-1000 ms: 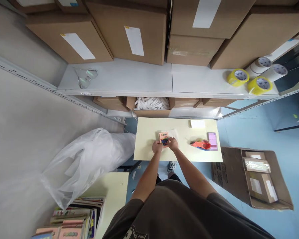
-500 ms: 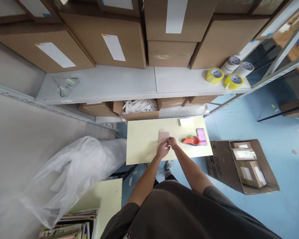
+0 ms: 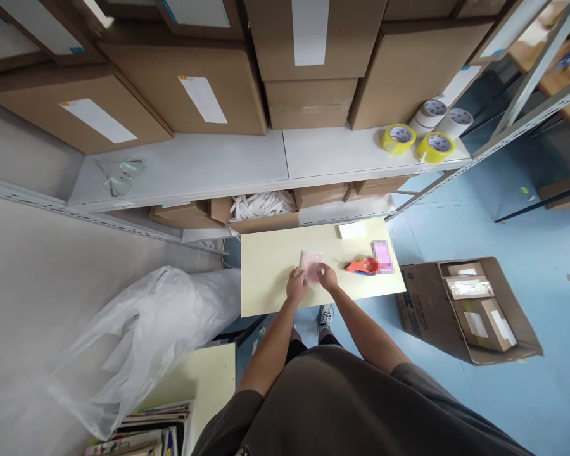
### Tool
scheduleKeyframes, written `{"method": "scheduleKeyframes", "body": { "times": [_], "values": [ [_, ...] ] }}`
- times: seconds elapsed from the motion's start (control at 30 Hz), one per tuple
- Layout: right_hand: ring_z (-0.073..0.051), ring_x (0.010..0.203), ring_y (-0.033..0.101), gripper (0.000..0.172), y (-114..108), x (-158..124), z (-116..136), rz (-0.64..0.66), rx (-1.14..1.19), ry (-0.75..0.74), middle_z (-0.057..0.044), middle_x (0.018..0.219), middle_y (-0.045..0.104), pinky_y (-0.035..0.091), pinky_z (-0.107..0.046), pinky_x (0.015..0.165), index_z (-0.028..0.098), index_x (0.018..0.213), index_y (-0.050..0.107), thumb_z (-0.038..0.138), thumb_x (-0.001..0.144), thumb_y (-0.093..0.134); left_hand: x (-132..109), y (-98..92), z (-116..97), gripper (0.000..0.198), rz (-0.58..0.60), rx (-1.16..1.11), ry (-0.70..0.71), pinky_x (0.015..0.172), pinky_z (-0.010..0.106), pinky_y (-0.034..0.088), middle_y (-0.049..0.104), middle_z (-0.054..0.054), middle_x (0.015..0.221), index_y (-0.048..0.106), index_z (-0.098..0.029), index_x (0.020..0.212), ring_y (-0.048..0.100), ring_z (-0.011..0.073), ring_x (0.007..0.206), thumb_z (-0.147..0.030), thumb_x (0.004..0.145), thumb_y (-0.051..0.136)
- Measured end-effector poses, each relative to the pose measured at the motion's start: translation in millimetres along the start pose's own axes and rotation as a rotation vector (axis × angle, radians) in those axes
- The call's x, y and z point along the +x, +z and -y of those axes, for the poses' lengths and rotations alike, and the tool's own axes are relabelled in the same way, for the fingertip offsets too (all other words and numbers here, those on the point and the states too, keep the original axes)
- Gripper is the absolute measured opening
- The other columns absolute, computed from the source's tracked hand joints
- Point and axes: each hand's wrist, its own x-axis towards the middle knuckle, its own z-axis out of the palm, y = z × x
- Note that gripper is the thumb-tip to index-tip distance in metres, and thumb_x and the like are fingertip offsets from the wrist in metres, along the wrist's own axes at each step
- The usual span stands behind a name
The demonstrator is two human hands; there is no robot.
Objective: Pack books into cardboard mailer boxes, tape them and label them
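A small, flat, pale pink packet (image 3: pixel 310 258) lies on the cream-coloured table, slightly blurred; its exact kind is not clear. At its left edge, my left hand (image 3: pixel 297 285) has its fingers closed on the side nearer me. My right hand (image 3: pixel 327 277) pinches the right edge with curled fingers, partly hidden by the hand itself. To the right of my right hand sits an orange-red tape dispenser (image 3: pixel 361 266), touching or close to a pixelated pink-purple item (image 3: pixel 383 256). A white stack, perhaps paper or cards (image 3: pixel 352 230), rests near the table's far edge.
Beyond the table (image 3: pixel 261 278) stands a grey shelf (image 3: pixel 218 155) with cardboard boxes, tape rolls (image 3: pixel 398 138) and glasses (image 3: pixel 126 176). An open carton (image 3: pixel 427 310) holding boxes is on the floor at right. A large translucent plastic bag (image 3: pixel 171 323) bulges at left.
My hands have moved apart, the left one leftward to the packet's left edge. The pink packet looks wider and its near part now shows between them. The camera view has shifted slightly.
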Motion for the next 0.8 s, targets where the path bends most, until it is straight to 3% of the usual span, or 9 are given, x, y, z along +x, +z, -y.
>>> {"method": "scheduleKeyframes", "body": {
  "times": [0.13, 0.27, 0.37, 0.53, 0.67, 0.8],
  "values": [
    [-0.024, 0.145, 0.059, 0.058, 20, -14, -1, 0.099, -0.061, -0.040, -0.006, 0.173, 0.043, 0.049, -0.033, 0.117, 0.023, 0.157, 0.055, 0.018, 0.100, 0.047, -1, 8.4, 5, 0.057, 0.153, 0.129, 0.078, 0.129, 0.050, 0.034, 0.035, 0.010, 0.177, 0.060, -0.023, 0.155, 0.027, 0.0334, 0.165, -0.018, 0.099, 0.058],
    [-0.026, 0.148, 0.056, 0.059, 32, -4, 14, 0.145, -0.083, -0.056, -0.006, 0.179, 0.030, 0.051, -0.038, 0.117, 0.023, 0.160, 0.052, 0.020, 0.101, 0.043, -1, 7.0, 26, 0.056, 0.131, 0.229, 0.105, 0.131, 0.052, 0.032, 0.036, 0.005, 0.177, 0.061, -0.025, 0.155, 0.021, 0.0341, 0.167, -0.019, 0.101, 0.053],
    [-0.027, 0.155, 0.048, 0.060, 42, 16, 45, 0.181, -0.095, -0.099, -0.009, 0.180, 0.027, 0.049, -0.040, 0.119, 0.019, 0.159, 0.052, 0.018, 0.100, 0.044, 3, -4.0, 54, 0.059, 0.106, 0.234, 0.086, 0.131, 0.054, 0.031, 0.035, 0.005, 0.177, 0.059, -0.026, 0.158, 0.018, 0.0356, 0.168, -0.020, 0.100, 0.054],
    [-0.028, 0.145, 0.059, 0.065, 72, 53, 122, 0.261, -0.128, -0.152, -0.008, 0.179, 0.030, 0.055, -0.042, 0.114, 0.027, 0.163, 0.045, 0.021, 0.099, 0.048, 22, -40.4, 119, 0.068, 0.023, 0.210, 0.015, 0.129, 0.058, 0.033, 0.031, 0.011, 0.178, 0.050, -0.022, 0.165, 0.015, 0.0388, 0.168, -0.020, 0.097, 0.055],
    [-0.032, 0.144, 0.059, 0.062, 98, 77, 183, 0.282, -0.194, -0.187, -0.011, 0.179, 0.029, 0.055, -0.040, 0.113, 0.021, 0.161, 0.048, 0.022, 0.099, 0.050, 45, -82.7, 173, 0.067, 0.001, 0.194, -0.002, 0.129, 0.054, 0.034, 0.033, 0.012, 0.178, 0.051, -0.020, 0.164, 0.017, 0.0372, 0.168, -0.018, 0.097, 0.054],
    [-0.033, 0.148, 0.055, 0.063, 109, 90, 216, 0.294, -0.228, -0.153, -0.013, 0.178, 0.032, 0.053, -0.041, 0.116, 0.018, 0.163, 0.048, 0.027, 0.101, 0.050, 60, -114.0, 205, 0.063, 0.052, 0.189, 0.077, 0.129, 0.051, 0.036, 0.040, 0.008, 0.175, 0.057, -0.027, 0.159, 0.025, 0.0330, 0.166, -0.016, 0.097, 0.058]
  ]
}}
